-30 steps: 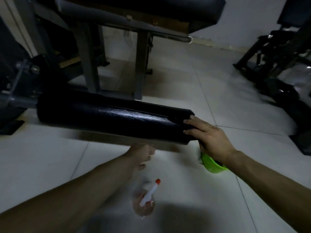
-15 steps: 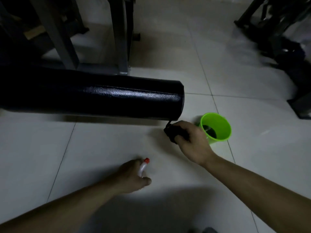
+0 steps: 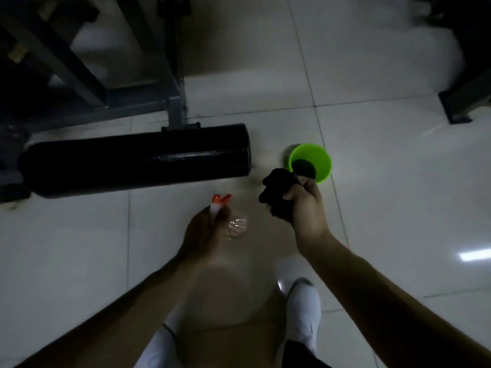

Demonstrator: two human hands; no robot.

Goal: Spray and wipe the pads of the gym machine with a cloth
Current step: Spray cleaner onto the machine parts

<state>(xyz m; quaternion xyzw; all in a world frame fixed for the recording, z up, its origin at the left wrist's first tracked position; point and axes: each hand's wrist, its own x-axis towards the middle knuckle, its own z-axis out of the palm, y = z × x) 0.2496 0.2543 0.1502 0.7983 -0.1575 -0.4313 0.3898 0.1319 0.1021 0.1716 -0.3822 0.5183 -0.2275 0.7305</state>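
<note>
Your left hand point(image 3: 207, 232) grips the clear orange-tipped spray bottle point(image 3: 237, 226), your right hand point(image 3: 307, 208) the bunched black cloth point(image 3: 279, 195); mist the centre-left black roller pad point(image 3: 138, 160) evenly.

Dim, grainy wide-angle view; glare streak on the tiled floor point(image 3: 398, 208) at right; edges dark and bent.

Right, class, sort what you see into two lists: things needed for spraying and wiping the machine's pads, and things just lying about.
Job: long black cylindrical roller pad; clear plastic spray bottle with orange nozzle, gripped by the left hand; crumpled black cloth, gripped by the right hand.
Lying about: bright green plastic cup on the floor, untouched; grey metal machine frame.
</note>
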